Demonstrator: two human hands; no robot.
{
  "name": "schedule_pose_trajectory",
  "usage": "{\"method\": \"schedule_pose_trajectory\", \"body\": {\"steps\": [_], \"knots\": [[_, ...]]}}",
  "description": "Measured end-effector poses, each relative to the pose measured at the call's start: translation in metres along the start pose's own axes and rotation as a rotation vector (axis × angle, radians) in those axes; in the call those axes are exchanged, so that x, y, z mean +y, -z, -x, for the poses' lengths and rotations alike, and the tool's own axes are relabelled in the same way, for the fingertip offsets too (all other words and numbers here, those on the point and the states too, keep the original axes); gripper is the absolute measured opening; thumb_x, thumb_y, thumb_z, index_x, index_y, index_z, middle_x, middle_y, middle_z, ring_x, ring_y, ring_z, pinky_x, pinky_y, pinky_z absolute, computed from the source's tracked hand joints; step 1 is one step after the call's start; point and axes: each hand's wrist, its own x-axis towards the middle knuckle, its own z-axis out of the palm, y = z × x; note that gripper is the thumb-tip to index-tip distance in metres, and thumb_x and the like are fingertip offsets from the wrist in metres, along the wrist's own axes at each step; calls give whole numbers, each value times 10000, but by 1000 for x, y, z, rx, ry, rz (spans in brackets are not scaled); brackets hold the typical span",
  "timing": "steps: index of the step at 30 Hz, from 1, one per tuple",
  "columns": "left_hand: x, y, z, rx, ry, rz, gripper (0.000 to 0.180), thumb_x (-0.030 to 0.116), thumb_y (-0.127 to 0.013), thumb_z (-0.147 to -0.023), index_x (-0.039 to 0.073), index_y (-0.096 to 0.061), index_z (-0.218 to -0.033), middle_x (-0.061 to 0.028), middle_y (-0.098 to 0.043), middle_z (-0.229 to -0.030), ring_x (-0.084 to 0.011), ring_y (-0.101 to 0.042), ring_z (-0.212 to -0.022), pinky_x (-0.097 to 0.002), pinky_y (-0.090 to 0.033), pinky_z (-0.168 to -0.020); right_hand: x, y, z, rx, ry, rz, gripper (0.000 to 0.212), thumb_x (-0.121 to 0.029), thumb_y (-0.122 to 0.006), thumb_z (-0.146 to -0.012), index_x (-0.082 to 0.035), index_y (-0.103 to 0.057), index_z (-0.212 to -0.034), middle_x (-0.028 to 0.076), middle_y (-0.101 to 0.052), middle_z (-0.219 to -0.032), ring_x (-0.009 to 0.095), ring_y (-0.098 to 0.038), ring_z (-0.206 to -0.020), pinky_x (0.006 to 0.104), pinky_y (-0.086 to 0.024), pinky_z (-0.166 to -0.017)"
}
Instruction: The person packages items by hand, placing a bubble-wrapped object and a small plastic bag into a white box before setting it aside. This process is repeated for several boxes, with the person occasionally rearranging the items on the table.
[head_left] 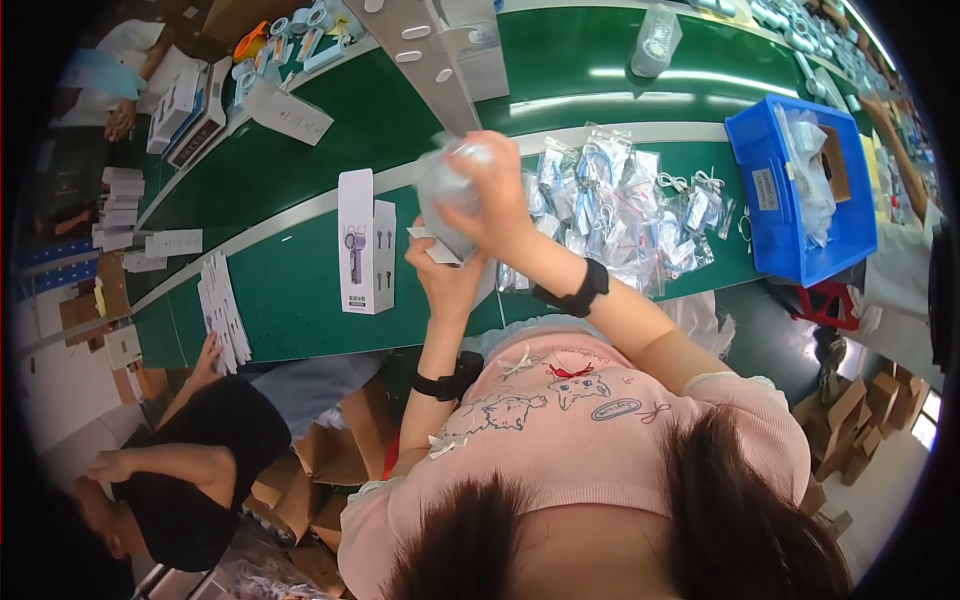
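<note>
1. Looking in remotely, I found a co-worker's hand point(208, 360) at the far left, touching a row of flat white cartons point(224, 312); a push there might have made them slide.
2. Next came a printed box point(367, 245) showing a purple device, on the green table point(285, 300) just left of the wearer's hands. I judged that a sideways swing of the left forearm could have knocked it.
3. The left hand point(447, 280) had its fingers bent around a small white carton point(437, 248). Too tight a squeeze might have creased the card.
4. Above it, the right hand point(495, 195) curved partly open around a wrapped item point(441, 180) in clear plastic, blurred in my view. I couldn't tell whether that item touched the carton or sat partly in it. Slick film could have let it slip, and loose plastic might have snagged on the carton's edge.
5. To the right lay a heap of bagged cables point(610, 205), near the right forearm; a low sweep could have dragged bags along.
6. Farther right, a blue bin point(748, 145) held more clear plastic.
</note>
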Motion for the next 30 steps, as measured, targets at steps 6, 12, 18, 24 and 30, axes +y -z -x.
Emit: {"method": "schedule_pose_trajectory", "body": {"steps": [6, 12, 18, 24, 30], "knots": [[-8, -6, -25, 8, -455, 313, 714, 131, -801, -568, 65, -236, -999, -267, -364, -1191, -366, -421, -1086, -398, -351, -897, 47, 49, 15, -252, 110, 14, 344, -125, -656, -658, -64, -582, -989, 133, -451, -1157, 338, -372, -1130, 432, -331, -914], [-26, 13, -23, -68, -102, -3, 652, 143, -791, -581, 67, -319, -1023, -249, -386, -1179, -345, -434, -1069, -369, -361, -882, 165, 111, 35, -453, -423, 1094, 387, -100, -660, -649, -37, -546, -1013, 157, -478, -1112, 350, -460, -977, 407, -397, -830], [13, 28, -32, -99, -185, -186, 349, 105, -734, -619, 35, -523, -888, -187, -481, -1087, -314, -503, -935, -348, -398, -801, 201, 136, 50, -509, -187, 634, 246, -72, -661, -667, -51, -561, -892, 121, -561, -1001, 292, -534, -887, 342, -456, -669], [6, 42, -43, -144, -124, -248, 138, 56, -679, -642, 3, -583, -727, -145, -564, -875, -273, -526, -697, -311, -413, -639, 76, 86, 8, -227, -483, -234, 232, 28, -620, -700, -19, -563, -920, 134, -581, -917, 237, -595, -769, 264, -451, -638], [-7, 42, -56, -178, -16, -97, 130, 27, -669, -624, -26, -588, -710, -148, -595, -774, -289, -573, -671, -310, -429, -619, 29, 32, -9, -640, 475, -145, 288, 18, -588, -639, -49, -604, -919, 74, -565, -853, 218, -545, -778, 284, -433, -717]]}}
